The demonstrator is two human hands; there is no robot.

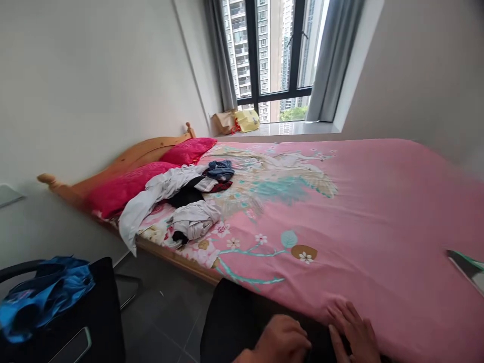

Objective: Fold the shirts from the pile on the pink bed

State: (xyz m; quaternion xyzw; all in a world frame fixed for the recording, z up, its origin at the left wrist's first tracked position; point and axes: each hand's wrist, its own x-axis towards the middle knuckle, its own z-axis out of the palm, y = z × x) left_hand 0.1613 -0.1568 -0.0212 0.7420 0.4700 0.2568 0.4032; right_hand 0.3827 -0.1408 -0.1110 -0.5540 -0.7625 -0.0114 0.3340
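Note:
My left hand (282, 339) rests over my dark-clothed lap at the bottom of the view, its fingers curled in and nothing showing in them. Beside it, my right hand (354, 333) lies open with fingers stretched out over the edge of the pink floral bedsheet (363, 227). To the left on the bed is a heap of clothes: a long white garment (162, 186), a crumpled light grey garment (196, 219), a black piece (187, 194) and folded blue denim (220, 170). Both hands are well apart from this heap.
Two dark pink pillows (130, 184) lean by the wooden headboard (128, 154). Left of the bed, a black chair (108, 302) bears a blue garment (49, 292) and a phone (71, 348). Bags (247, 121) stand on the windowsill. A green-edged object (469, 267) lies at right.

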